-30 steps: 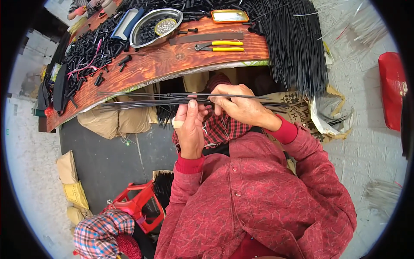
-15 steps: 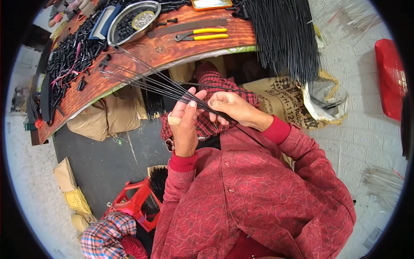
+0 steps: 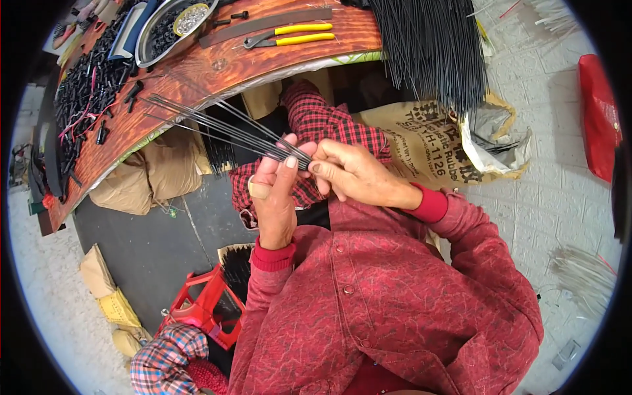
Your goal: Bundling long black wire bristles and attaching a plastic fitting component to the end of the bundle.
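Note:
A small fan of thin black rods (image 3: 224, 130) lies across my left hand (image 3: 276, 201), spreading up and left over the table's edge. My left thumb presses the rods against the fingers, and a tan bandage wraps one finger. Close beside it, my right hand (image 3: 361, 174) pinches the bunched near ends of the same rods between thumb and fingers. Both hands are above my lap, just in front of the wooden table (image 3: 227, 76). Over the table's right end hangs a thick bundle of black rods (image 3: 428, 59).
Yellow-handled pliers (image 3: 293, 37) and a flat dark strip (image 3: 263, 27) lie on the table. Left of them are a metal tray (image 3: 146, 46) with small black parts and a heap of black pieces (image 3: 85, 108). A printed sack (image 3: 421, 141) and red stool (image 3: 204, 303) stand below.
My right hand has drawn in to the rods' near ends, whose long tails no longer stick out past it. The view has shifted slightly, so the table sits farther up and left.

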A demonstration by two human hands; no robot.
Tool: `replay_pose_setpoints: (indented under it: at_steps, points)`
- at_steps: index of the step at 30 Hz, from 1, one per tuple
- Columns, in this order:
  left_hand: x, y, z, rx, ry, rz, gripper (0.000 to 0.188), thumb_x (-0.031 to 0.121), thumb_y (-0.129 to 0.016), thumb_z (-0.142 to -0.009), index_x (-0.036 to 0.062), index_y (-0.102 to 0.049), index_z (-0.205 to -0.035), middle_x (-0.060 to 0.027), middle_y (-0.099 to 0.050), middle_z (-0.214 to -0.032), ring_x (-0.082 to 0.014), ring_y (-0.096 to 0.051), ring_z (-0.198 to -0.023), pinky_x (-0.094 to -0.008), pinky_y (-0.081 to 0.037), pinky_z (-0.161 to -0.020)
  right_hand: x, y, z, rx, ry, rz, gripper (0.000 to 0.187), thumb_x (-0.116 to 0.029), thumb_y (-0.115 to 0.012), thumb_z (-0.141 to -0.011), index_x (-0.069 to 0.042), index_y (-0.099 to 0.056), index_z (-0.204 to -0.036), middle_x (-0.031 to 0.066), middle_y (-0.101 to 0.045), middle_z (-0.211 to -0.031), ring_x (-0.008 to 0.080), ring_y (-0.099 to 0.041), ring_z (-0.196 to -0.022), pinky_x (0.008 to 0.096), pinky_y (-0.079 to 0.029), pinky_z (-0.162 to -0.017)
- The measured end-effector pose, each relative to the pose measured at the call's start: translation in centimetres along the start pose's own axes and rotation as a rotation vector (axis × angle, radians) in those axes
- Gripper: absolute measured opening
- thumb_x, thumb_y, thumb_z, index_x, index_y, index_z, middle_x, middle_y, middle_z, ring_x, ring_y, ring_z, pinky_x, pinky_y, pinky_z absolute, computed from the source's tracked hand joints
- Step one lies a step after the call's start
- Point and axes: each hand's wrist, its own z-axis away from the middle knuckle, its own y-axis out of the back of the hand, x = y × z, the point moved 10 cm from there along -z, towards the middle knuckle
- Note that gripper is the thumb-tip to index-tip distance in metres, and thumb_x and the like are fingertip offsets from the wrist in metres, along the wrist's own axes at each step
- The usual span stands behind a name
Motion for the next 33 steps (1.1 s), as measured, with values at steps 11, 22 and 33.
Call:
replay_pose_setpoints:
  at_steps: [11, 22, 33]
  points:
    - [-1.6, -1.1, -1.7, -0.031, 0.011, -0.055, 0.046, 0.010, -0.059, -0.102, -0.0031, -0.048, -0.145, -0.0161, -0.072, -0.122, -0.0130, -0.068, -0.102, -0.0247, -0.051, -0.083, 2.2, 1.6, -0.2, 0.020, -0.040, 0.033, 0.020, -0.017, -0.052, -0.108, -0.002, -0.051, -0.093, 0.0060, -0.069, -0.073, 0.0102, -0.058, -0.049, 0.0263, -0.047, -0.047]
    - [-3.4, 0.6, -2.4, 0.043, 0.031, -0.058, 0.038, 0.010, -0.060, -0.102, -0.0017, -0.054, -0.138, -0.0153, -0.073, -0.121, -0.0092, -0.068, -0.096, -0.0225, -0.051, -0.075, 5.7, 1.3, -0.6, 0.104, -0.139, -0.075, 0.021, -0.018, -0.050, -0.109, -0.002, -0.051, -0.094, 0.0088, -0.070, -0.075, 0.0094, -0.058, -0.050, 0.0244, -0.047, -0.046]
    - [-3.1, 0.5, -2.0, 0.001, -0.020, -0.064, 0.028, 0.008, -0.059, -0.102, -0.0026, -0.059, -0.127, -0.0174, -0.071, -0.124, -0.0087, -0.065, -0.093, -0.0228, -0.049, -0.076, 6.0, 1.5, -0.4, 0.123, -0.129, -0.047, 0.017, -0.016, -0.052, -0.107, -0.001, -0.053, -0.098, 0.0085, -0.069, -0.074, 0.0079, -0.057, -0.050, 0.0231, -0.046, -0.045]
